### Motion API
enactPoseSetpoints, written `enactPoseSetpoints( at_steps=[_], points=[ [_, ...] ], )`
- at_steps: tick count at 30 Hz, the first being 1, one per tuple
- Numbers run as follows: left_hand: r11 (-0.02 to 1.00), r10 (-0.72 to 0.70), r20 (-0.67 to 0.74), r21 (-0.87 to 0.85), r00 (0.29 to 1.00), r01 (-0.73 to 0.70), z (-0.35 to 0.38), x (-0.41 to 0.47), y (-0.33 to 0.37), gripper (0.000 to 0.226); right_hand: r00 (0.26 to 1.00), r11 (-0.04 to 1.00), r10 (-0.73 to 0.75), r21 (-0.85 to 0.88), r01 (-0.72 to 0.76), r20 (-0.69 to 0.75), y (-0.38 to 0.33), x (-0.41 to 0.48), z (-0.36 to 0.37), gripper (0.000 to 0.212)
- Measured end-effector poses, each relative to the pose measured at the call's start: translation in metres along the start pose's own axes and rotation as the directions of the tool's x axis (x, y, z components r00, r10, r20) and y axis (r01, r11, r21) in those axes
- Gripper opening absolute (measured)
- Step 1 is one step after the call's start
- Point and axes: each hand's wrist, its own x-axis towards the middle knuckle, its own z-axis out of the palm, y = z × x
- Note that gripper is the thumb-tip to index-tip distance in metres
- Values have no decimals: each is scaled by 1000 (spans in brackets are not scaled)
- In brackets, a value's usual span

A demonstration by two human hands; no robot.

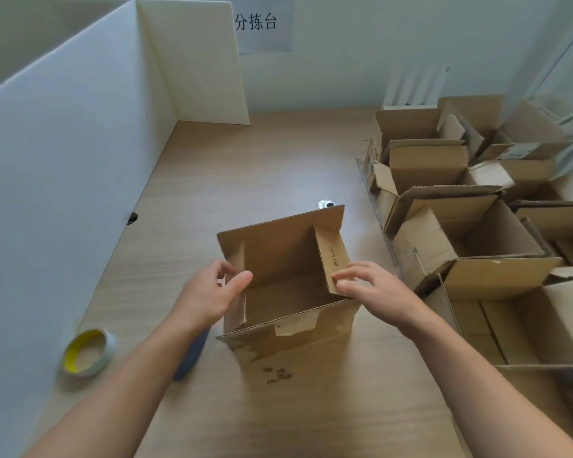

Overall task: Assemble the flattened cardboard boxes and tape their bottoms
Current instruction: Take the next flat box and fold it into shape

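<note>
A brown cardboard box (278,259) stands opened up in the middle of the wooden table (245,166), its flaps raised. My left hand (209,294) pinches the small left flap between thumb and fingers. My right hand (374,289) grips the small right flap, which leans inward. The near long flap hangs down toward me with a torn strip of old tape on it. A roll of clear tape with a yellow core (88,352) lies on the table at the left, beside my left forearm.
Several assembled open boxes (460,226) crowd the right side of the table. A white corrugated partition (63,160) walls off the left. A dark blue object (192,355) lies partly under my left forearm. A small round metal item (326,204) sits behind the box.
</note>
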Motion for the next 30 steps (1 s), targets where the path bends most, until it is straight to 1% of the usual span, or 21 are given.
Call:
enactPoseSetpoints(
  at_steps=[3,5,6,8,10,11,13,17,18,19,21,22,23,24,25,26,27,28,29,30],
  points=[
    [982,101,74,150,992,-111,8,0,-7,40,997,1000,-1,12,0,75,3,0,5,33],
    [975,121,107,175,987,-138,12,0,-13,44,992,998,10,62,-18,122,5,1,5,38],
    [978,119,122,156,985,-138,12,1,-15,45,988,996,9,89,-23,153,7,2,4,40],
    [990,99,146,86,984,-112,9,3,-18,45,975,996,-3,90,-17,220,9,0,-1,51],
    [997,64,158,34,985,-70,6,6,-18,44,960,1000,-22,15,19,278,12,0,-4,66],
    [998,49,173,36,984,-55,5,8,-19,43,953,999,-24,-23,32,302,12,1,-5,71],
    [998,42,207,45,977,-52,5,11,-21,43,943,998,-7,-61,29,333,13,2,-6,76],
    [998,43,226,-61,973,-30,5,12,-26,39,927,991,14,-131,37,374,18,3,-9,85],
    [998,56,224,-34,973,-50,6,12,-27,40,922,987,16,-153,47,387,20,4,-10,88],
    [996,75,227,28,971,-83,7,13,-29,42,918,985,19,-165,51,397,23,5,-10,90],
    [971,96,252,190,963,-146,10,12,-29,51,917,989,21,-140,38,399,26,7,-9,87],
    [963,83,254,230,964,-143,11,12,-29,54,922,995,16,-101,24,386,27,8,-8,83],
    [965,63,247,231,967,-122,11,12,-30,55,933,999,8,-51,11,359,26,10,-7,77],
    [974,45,240,207,970,-97,10,12,-32,54,949,1000,-3,1,3,314,26,11,-5,69],
    [989,26,245,138,969,-61,9,11,-33,52,968,999,-17,44,6,252,27,12,-4,61],
    [1000,1,261,17,965,-5,8,10,-34,47,985,997,-26,75,13,173,28,13,-2,53],
    [988,-27,283,-135,959,68,7,7,-33,41,996,994,-24,107,15,86,29,14,0,46],
    [950,-59,304,-275,951,147,7,5,-32,33,1000,988,-8,152,8,2,30,15,2,43],
    [901,-88,313,-379,946,209,7,2,-31,29,997,977,19,212,-4,-69,31,17,5,44],
    [867,-105,313,-436,944,241,8,0,-32,27,991,965,47,264,-13,-123,31,19,9,47]
  ],
)
